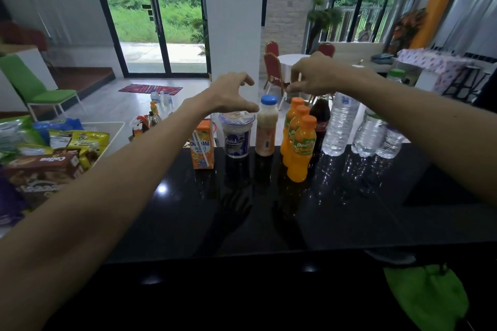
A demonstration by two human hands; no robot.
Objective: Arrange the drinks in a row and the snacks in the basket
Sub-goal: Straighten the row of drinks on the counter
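shiny black surface (269,209) | crinkly snack bags (78,140) left of left hand (228,94) | left hand spread wide, holds nothing, just above round foil-top cup (236,137) | right hand (317,75) bent over dark cola bottle (320,118), grip cannot tell

Hidden: cola bottle (320,115) cap and neck behind right hand (314,75); whether fingers grip cap, cannot tell.
Rear two orange bottles (294,106): bodies largely masked by front orange bottle (301,148).
Two rightmost water bottles (369,131): tops behind right forearm (403,105).
Basket (113,131): only rim corner shows, rest under snack packs (78,140).
Purple pack (8,204): cut by left edge.
Green object (430,298): cut by bottom edge, identity unclear.
Floor bottles (162,98): small, blurred, labels unreadable.
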